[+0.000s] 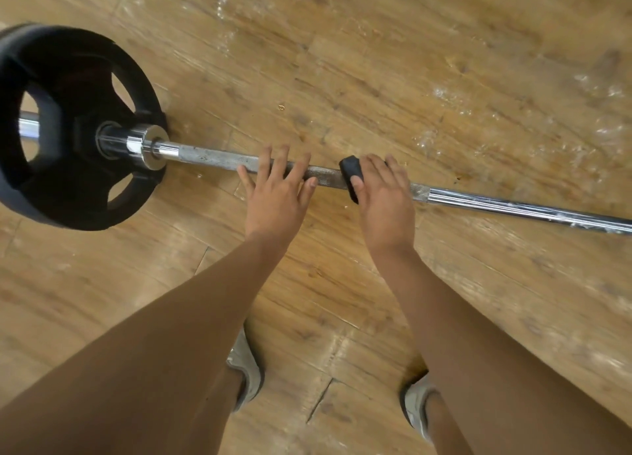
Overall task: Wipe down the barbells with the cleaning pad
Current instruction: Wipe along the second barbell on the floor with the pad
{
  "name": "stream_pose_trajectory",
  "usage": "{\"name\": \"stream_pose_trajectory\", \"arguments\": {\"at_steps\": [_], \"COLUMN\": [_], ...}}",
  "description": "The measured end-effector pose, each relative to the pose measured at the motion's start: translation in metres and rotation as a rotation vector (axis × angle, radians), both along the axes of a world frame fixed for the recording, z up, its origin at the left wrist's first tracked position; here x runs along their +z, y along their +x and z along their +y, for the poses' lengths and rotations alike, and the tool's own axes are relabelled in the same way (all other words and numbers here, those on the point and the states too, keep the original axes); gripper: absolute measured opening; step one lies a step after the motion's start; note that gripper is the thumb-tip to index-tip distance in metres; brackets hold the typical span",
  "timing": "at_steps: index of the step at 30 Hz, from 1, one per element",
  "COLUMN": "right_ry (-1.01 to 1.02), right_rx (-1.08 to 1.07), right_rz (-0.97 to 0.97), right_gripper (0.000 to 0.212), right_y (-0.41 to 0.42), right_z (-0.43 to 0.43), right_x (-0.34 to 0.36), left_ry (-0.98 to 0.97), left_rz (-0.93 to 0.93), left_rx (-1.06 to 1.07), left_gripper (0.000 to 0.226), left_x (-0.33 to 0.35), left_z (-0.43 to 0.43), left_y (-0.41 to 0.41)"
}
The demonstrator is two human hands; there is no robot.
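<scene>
1. Judged the step as wiping under way on the knurled stretch of the shaft. Found the right hand (383,201) clamped on the cleaning pad (352,174), thumb pressed to its near face, fingers folded over the top.
2. Found the pad seated against the barbell (212,157), on the dull knurled part, near the start of the bright chrome stretch to the right.
3. Logged the left hand (277,194) just beside the pad, fingers straight and spread, laid flat across the shaft, gripping nothing. Read as steadying.
4. Judged the next move to call for a firm slide of the pad along the shaft, with the left hand lifted clear if the stroke ran its way. Noted pale smears on the chrome stretch, probably unwiped.
5. Listed a black weight plate (68,198) on the bar's left end behind a chrome collar (150,146), resting on the wooden floor (410,61).
6. Listed grey shoes (244,369) at the bottom edge, well apart from the bar.
</scene>
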State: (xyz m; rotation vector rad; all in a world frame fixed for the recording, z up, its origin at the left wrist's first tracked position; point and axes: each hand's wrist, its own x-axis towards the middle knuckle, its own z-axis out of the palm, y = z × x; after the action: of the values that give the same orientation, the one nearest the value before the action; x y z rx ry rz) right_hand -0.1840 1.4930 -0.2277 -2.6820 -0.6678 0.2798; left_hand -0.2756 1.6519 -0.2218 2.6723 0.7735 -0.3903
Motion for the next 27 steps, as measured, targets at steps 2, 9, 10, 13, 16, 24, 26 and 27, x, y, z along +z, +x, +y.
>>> {"name": "stream_pose_trajectory", "arguments": {"at_steps": [2,9,10,13,16,24,26,27], "right_ry": [0.0,-0.057,-0.059,-0.093,-0.077,-0.05,-0.031,-0.035], "right_rx": [-0.164,0.03,0.017,-0.097,-0.062,-0.13,-0.132,-0.099], "right_rz": [0.011,0.022,0.015,-0.025,-0.044,-0.051,-0.037,-0.038], "right_gripper": [0.05,0.045,0.043,0.036,0.031,0.032,0.031,0.031], "right_y": [0.004,-0.014,-0.011,-0.023,-0.04,-0.038,-0.039,-0.036], "right_z": [-0.008,-0.013,-0.021,-0.022,-0.013,-0.024,-0.02,-0.023], "right_x": [0.0,0.005,0.004,0.008,0.004,0.001,0.001,0.002], "left_ry": [-0.006,-0.022,-0.026,-0.023,-0.023,-0.035,-0.03,-0.027], "left_rz": [0.01,-0.006,0.019,0.083,0.097,0.172,0.185,0.196], "left_rx": [0.002,0.011,0.006,-0.017,-0.024,-0.105,-0.179,-0.192], "left_gripper": [0.05,0.048,0.048,0.049,0.05,0.051,0.051,0.051], "left_x": [0.001,0.001,0.001,0.005,0.006,0.021,0.022,0.021], "left_z": [-0.002,-0.006,-0.007,-0.007,-0.007,-0.019,-0.031,-0.036], "left_y": [-0.003,-0.016,-0.016,-0.016,-0.017,-0.01,-0.004,-0.001]}}
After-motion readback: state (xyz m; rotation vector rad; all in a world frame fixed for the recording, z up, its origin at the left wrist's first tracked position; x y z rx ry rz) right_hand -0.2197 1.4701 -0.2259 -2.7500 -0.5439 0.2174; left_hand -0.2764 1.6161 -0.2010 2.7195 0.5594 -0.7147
